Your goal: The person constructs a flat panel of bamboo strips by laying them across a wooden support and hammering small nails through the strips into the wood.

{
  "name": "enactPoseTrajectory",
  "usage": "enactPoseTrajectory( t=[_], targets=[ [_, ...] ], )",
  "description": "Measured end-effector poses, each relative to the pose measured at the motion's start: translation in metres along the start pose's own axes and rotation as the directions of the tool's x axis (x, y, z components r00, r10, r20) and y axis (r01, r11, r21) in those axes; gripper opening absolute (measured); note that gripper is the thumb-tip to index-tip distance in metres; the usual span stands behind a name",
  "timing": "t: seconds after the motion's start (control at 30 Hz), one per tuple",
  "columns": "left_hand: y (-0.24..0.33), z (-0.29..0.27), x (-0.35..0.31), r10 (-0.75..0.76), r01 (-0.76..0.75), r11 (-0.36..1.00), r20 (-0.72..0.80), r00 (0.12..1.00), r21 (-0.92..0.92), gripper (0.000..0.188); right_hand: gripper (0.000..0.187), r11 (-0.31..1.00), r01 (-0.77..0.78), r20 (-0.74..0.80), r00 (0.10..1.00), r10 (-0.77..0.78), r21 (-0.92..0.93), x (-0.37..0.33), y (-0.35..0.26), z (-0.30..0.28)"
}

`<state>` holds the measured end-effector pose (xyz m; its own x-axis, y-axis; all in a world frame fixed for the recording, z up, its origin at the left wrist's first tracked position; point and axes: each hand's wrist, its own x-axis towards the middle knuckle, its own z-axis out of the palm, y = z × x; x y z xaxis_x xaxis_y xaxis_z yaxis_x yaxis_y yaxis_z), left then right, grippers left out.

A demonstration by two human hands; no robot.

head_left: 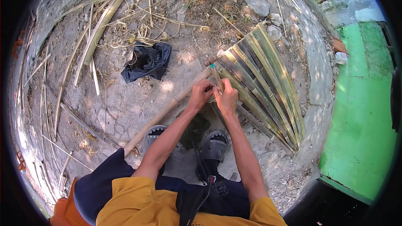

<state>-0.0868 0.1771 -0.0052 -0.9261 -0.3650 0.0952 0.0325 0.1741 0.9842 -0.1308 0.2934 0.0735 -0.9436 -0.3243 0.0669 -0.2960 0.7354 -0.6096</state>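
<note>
In front of my feet, both hands are close together at the edge of a row of split bamboo slats point(261, 69). My right hand point(227, 98) is closed around a slim brown stick with a teal tip point(216, 76), which points away from me. My left hand point(201, 94) is pinched at its fingertips beside the right hand's fingers. What it holds, if anything, is too small to make out. A long round bamboo pole point(166, 109) slants under my left forearm, its far end close to the stick's teal tip.
A black plastic bag point(147, 61) lies open on the ground ahead. Long bamboo strips point(102, 25) and curly shavings are scattered at the far left. A green wall point(356, 113) stands on the right. My grey shoes point(213, 145) flank a dark patch.
</note>
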Motion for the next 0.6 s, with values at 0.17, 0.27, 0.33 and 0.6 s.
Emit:
enactPoseTrajectory(
  t=[0.17, 0.27, 0.33, 0.6],
  targets=[
    [-0.001, 0.001, -0.001, -0.053, 0.052, 0.997, -0.018, 0.998, -0.05, 0.012, 0.028, 0.995, -0.008, 0.002, 1.0, 0.008, 0.095, -0.003, 0.002, -0.001],
    [-0.003, 0.006, 0.0, -0.003, -0.008, 0.993, -0.089, 0.996, -0.119, 0.01, 0.025, 0.991, -0.037, 0.021, 0.999, 0.034, 0.128, -0.009, 0.004, -0.014],
    [-0.004, 0.001, -0.002, -0.014, 0.005, 0.993, -0.071, 0.997, -0.121, 0.011, 0.026, 0.98, -0.108, 0.099, 0.991, 0.093, 0.164, -0.025, 0.001, -0.029],
    [-0.004, 0.002, -0.002, 0.016, -0.019, 0.996, -0.032, 0.999, -0.085, 0.013, 0.025, 0.987, -0.117, 0.274, 0.958, 0.082, 0.113, -0.087, 0.01, -0.053]
  ],
)
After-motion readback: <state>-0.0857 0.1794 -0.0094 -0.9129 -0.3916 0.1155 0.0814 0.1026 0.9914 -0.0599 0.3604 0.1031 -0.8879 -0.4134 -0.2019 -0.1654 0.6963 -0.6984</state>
